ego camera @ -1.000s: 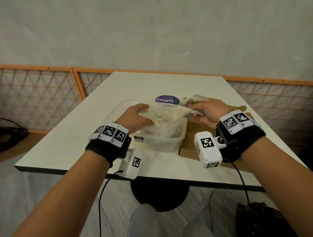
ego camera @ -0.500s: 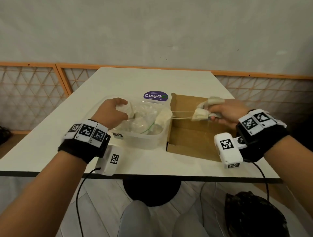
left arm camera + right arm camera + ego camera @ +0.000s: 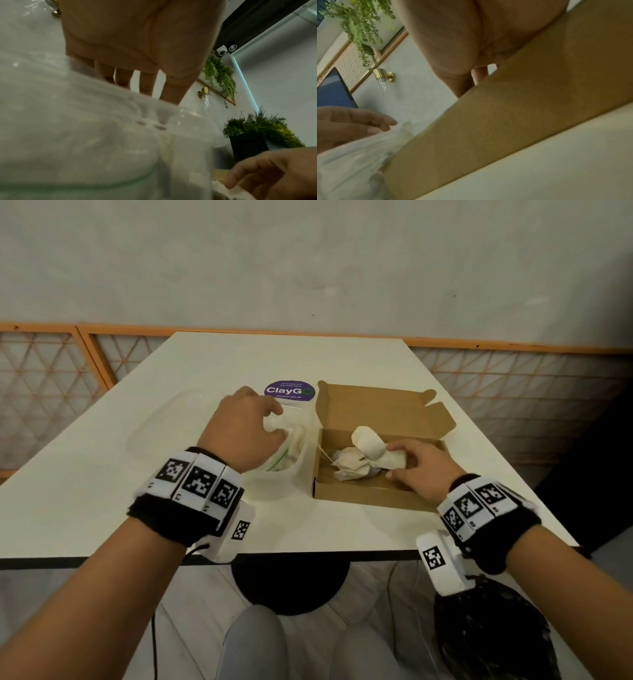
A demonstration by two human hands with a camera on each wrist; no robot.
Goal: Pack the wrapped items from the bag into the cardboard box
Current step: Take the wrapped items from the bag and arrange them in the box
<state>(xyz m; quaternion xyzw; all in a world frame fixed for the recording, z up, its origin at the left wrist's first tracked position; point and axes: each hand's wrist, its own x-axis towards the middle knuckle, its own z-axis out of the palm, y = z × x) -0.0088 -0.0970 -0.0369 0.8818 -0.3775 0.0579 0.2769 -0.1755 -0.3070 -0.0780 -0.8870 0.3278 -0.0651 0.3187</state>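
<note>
An open cardboard box [image 3: 359, 495] sits on the white table, right of a clear plastic tub [image 3: 274, 486] that holds the plastic bag [image 3: 295, 441]. My right hand [image 3: 399, 461] is inside the box and pinches a pale wrapped item [image 3: 394, 457]. Two more wrapped items [image 3: 368, 440] [image 3: 349, 469] lie beside it, tied with string. My left hand [image 3: 265, 422] reaches into the tub, fingers curled round a white bunch of the bag. In the left wrist view the fingertips [image 3: 161, 121] show through the plastic. The right wrist view is mostly the box wall [image 3: 505, 121].
A clear lid [image 3: 164, 422] lies on the table left of the tub. A purple round ClayGo sticker [image 3: 289, 391] sits behind it. The table's front edge [image 3: 308, 556] is close to me. A dark bag [image 3: 496, 631] is on the floor at lower right.
My right hand carried the wrapped item from the tub across and down into the cardboard box. My left hand stayed at the bag in the tub.
</note>
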